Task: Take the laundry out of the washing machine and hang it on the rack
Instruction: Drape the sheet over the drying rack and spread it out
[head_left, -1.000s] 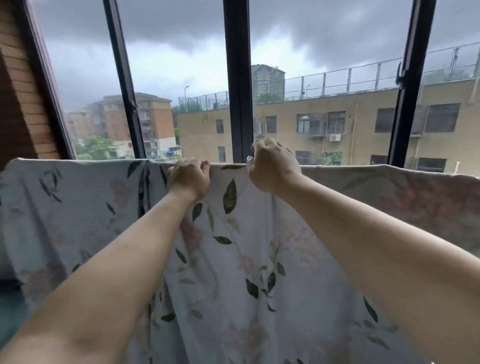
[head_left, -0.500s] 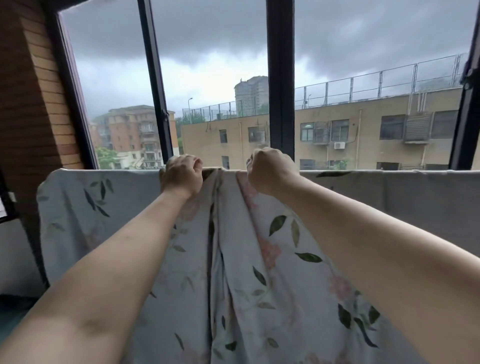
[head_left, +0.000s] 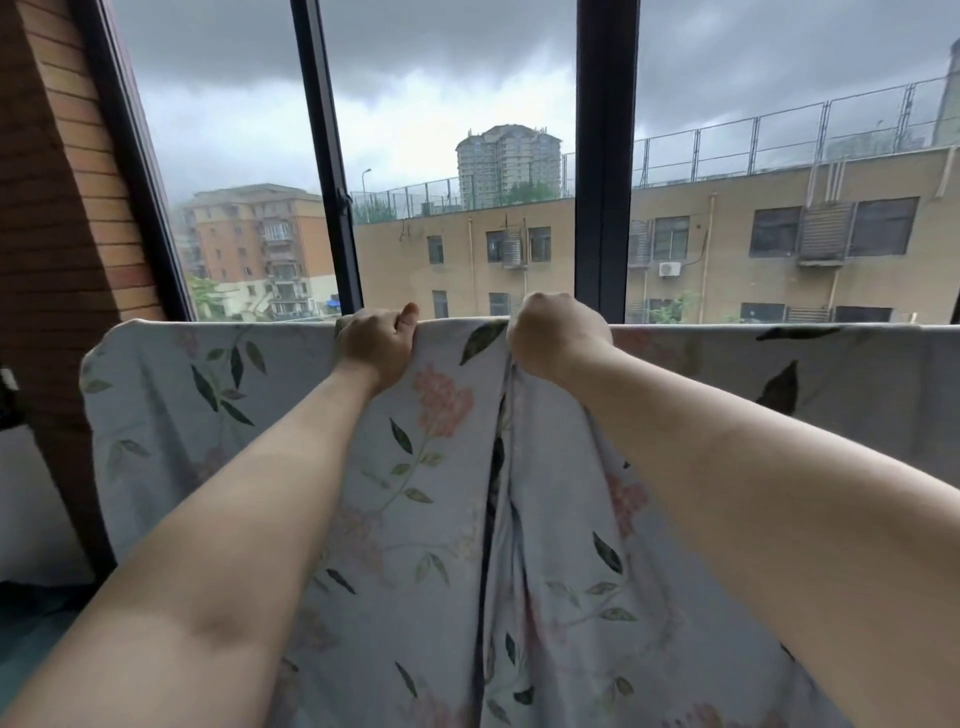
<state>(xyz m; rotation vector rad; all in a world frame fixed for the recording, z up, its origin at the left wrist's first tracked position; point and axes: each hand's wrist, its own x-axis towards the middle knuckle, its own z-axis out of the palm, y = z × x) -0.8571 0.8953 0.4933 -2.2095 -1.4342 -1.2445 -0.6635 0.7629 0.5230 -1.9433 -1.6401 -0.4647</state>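
A pale blue bed sheet (head_left: 171, 395) printed with pink flowers and green leaves hangs over a horizontal bar that the cloth hides. Its top edge runs level across the view. My left hand (head_left: 375, 344) grips that top edge, thumb up. My right hand (head_left: 557, 335) is a fist a short way to the right, clutching a gathered fold of the same sheet. A deep vertical pleat drops from under my right hand. Neither the rack's frame nor the washing machine shows.
Close behind the sheet stand tall windows with black frames (head_left: 602, 156). A brick wall (head_left: 57, 208) closes the left side, near the sheet's left end. Beige and orange buildings lie outside under dark clouds.
My hands have slid the sheet's top edge along the bar, and the cloth has bunched into a deep pleat under my right hand. The view has swung left, showing the sheet's left end.
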